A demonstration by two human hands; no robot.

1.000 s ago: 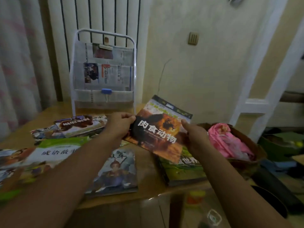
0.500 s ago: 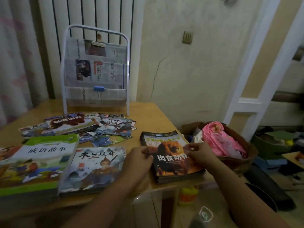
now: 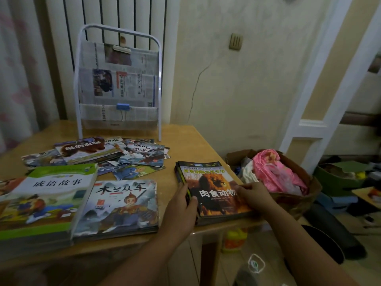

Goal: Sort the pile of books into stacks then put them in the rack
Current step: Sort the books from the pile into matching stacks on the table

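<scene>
Squaring the lion book [image 3: 214, 190] onto its stack at the near right corner of the desk [image 3: 198, 141] is the step judged to be in hand: the left hand [image 3: 181, 211] is laid against the stack's left edge with fingers together, and the right hand [image 3: 253, 195] is set on the cover's right edge, fingers curled down over it; whether anything is pinched underneath cannot be told. A slip is most to be feared here, since the stack is placed right at the corner of the desk, and a sideways push too firm from the left could send the glossy top covers sliding off toward the basket of cloth [image 3: 288, 182] beside the desk. Just to the left, the warrior book stack [image 3: 121, 205] and the green-banded stack [image 3: 45, 199] are seen already built, near each other. Farther back, a loose pile of thin books [image 3: 115, 155] is left unsorted, overlapping and skewed. At the far edge the rack [image 3: 118, 83] is stood upright, its pockets lined with newspaper held by a blue clip [image 3: 122, 106]; the loose pile lies between the stacks and the rack, so any stack carried across would have to be lifted over it.
</scene>
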